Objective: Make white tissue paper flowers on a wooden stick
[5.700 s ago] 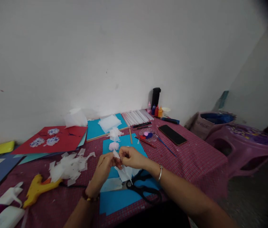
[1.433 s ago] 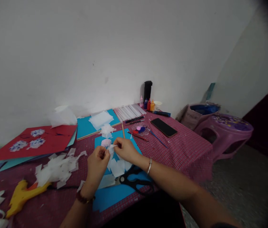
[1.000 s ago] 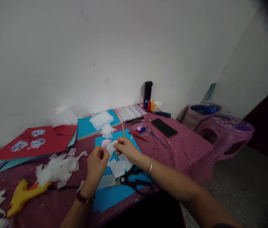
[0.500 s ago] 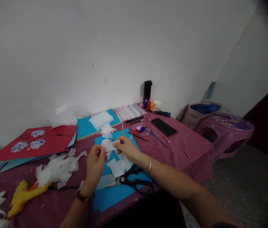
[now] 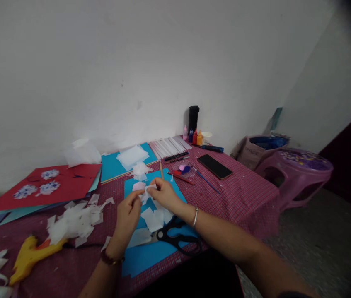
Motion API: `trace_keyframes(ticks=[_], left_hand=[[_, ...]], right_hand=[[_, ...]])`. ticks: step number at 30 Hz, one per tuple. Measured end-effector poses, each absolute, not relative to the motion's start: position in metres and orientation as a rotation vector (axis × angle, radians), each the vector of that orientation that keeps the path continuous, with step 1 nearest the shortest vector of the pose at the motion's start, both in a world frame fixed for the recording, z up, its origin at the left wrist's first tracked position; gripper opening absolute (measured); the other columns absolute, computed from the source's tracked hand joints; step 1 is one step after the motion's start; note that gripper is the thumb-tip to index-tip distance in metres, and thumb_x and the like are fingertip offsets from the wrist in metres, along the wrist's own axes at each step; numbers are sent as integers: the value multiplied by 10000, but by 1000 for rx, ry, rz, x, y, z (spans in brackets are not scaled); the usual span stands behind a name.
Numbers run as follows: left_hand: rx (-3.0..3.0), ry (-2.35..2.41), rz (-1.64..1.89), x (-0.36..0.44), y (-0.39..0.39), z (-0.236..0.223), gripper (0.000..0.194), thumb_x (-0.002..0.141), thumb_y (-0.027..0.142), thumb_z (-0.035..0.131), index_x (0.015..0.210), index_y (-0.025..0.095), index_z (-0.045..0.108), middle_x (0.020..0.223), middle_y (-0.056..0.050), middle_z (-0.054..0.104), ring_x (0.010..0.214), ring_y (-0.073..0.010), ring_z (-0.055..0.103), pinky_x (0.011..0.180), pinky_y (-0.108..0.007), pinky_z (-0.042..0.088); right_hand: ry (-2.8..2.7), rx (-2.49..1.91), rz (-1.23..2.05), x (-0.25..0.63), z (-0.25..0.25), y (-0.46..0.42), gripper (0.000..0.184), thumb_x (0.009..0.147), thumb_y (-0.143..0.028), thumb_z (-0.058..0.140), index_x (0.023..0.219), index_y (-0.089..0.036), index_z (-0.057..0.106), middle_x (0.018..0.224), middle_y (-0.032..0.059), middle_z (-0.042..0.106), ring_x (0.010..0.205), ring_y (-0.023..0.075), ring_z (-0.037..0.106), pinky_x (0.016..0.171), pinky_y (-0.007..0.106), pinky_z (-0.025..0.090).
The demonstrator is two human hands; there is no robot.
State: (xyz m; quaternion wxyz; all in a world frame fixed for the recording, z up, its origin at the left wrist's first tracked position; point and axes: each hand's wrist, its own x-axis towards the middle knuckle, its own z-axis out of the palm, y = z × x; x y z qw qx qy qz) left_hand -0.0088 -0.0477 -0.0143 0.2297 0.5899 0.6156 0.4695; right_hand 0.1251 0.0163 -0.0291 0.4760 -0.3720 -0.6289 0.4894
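Pinched narrowly in the fingertips of the right hand point(image 5: 164, 194) is a white paper piece point(image 5: 151, 189), while the left hand point(image 5: 128, 212) points a finger at its side; whether that hand grips it too cannot be told. Largest is the table point(image 5: 248, 188), spread with a red checked cloth. By its near edge lies a bright blue sheet point(image 5: 150, 258), and the white paper piece is held above it. To the sheet's left spreads a heap of white scraps point(image 5: 76, 219). Black-handled scissors point(image 5: 180, 238) lie across the sheet by the near edge, and a dark phone point(image 5: 215, 166) rests toward the table's right edge. Just beyond the left fingertip sits a pale pink tuft point(image 5: 138, 186). Smallest, the white paper piece looks thin and plain, its outline partly hidden by fingers
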Motion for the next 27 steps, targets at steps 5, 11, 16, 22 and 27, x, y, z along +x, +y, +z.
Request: trace_keyframes(ticks=[5, 11, 16, 22, 27], left_hand=[[1881, 1667, 1241, -11, -38, -27, 423, 635, 103, 484, 1022, 182, 634, 888, -33, 651, 711, -169, 617, 609, -259, 472], [1679, 1526, 1435, -14, -36, -24, 151, 702, 182, 542, 799, 183, 659, 832, -18, 597, 680, -146, 567, 561, -229, 444], [1408, 1292, 1402, -17, -39, -20, 86, 702, 182, 589, 758, 169, 653, 626, 38, 546, 517, -90, 460, 502, -201, 369], [1243, 1262, 1400, -16, -38, -23, 86, 627, 148, 595, 702, 158, 634, 537, 56, 526, 486, -86, 445, 472, -190, 355], [1216, 1323, 1436, -16, -39, -21, 60, 613, 167, 609, 672, 156, 620, 513, 72, 493, 459, -75, 420, 432, -176, 323]], right_hand=[[-1481, -872, 1232, 125, -26, 14, 94, 708, -251, 549, 700, -185, 483, 560, -67, 434, 519, 90, 423, 479, 200, 338], [-1317, -639, 1607, 134, -10, 14, 216, 728, -384, 559, 730, -175, 505, 612, -42, 498, 509, 91, 470, 516, 228, 419], [-1490, -659, 1481, 144, -8, 21, 163, 728, -180, 542, 889, -183, 570, 779, -11, 581, 649, 99, 527, 611, 218, 426], [-1821, -643, 1318, 137, -12, 13, 391, 625, 20, 450, 914, -189, 611, 957, 2, 604, 850, 123, 559, 741, 228, 438], [-1648, -681, 1348, 131, -17, 13, 29, 695, -160, 602, 710, -162, 577, 779, -7, 591, 707, 113, 547, 663, 228, 435]])
